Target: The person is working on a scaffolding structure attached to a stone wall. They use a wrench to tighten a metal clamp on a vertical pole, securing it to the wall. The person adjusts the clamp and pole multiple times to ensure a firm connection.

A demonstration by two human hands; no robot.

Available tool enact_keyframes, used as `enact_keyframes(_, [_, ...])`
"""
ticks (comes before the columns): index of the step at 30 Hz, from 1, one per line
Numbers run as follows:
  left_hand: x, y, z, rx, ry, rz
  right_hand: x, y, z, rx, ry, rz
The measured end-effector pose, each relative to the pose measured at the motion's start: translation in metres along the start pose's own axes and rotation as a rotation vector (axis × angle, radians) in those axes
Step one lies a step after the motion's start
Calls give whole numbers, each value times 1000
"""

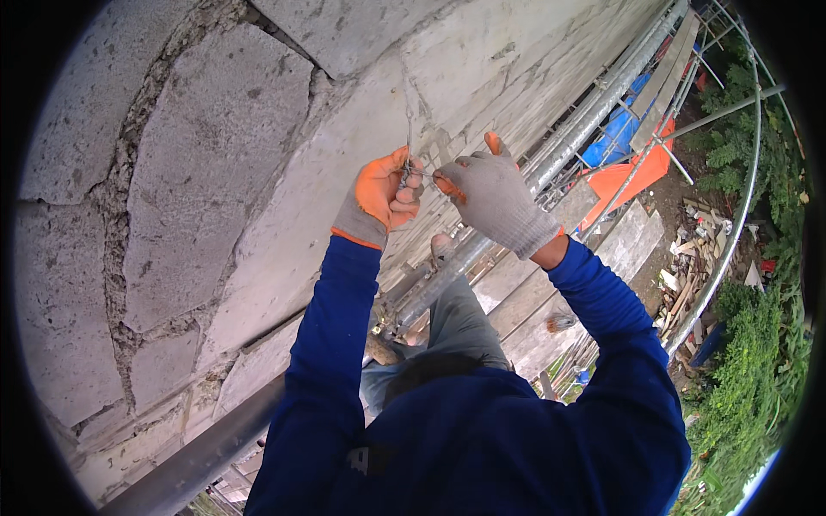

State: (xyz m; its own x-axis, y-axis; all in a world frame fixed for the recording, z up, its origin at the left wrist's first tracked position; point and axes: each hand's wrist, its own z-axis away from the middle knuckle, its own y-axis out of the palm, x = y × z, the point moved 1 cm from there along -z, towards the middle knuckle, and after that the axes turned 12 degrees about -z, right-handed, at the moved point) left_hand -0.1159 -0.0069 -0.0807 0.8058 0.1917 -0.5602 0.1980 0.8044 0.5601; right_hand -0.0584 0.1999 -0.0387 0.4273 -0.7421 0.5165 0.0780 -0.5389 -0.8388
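Observation:
Both hands are raised in front of the wall, in grey gloves with orange palms. My left hand [379, 198] is closed, its curled fingers gripping a thin grey wire [409, 125]. One length of that wire runs up from this hand along the pale wall face. A short strand appears to cross the small gap to my right hand [495, 196], whose thumb and fingers pinch at its end. The strand's tip is hidden by the glove.
A rough stone-block wall [215, 146] fills the left side. Metal scaffold tubes [189, 460] and wooden planks [551, 301] lie below me. Farther down are a blue tarp [618, 133], an orange sheet [632, 176], wood debris [688, 267] and green bushes [748, 370].

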Motion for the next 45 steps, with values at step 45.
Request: enact_keyframes(45, [26,35,47,-451,444,-373,-10,-27,-55,93,3,-873])
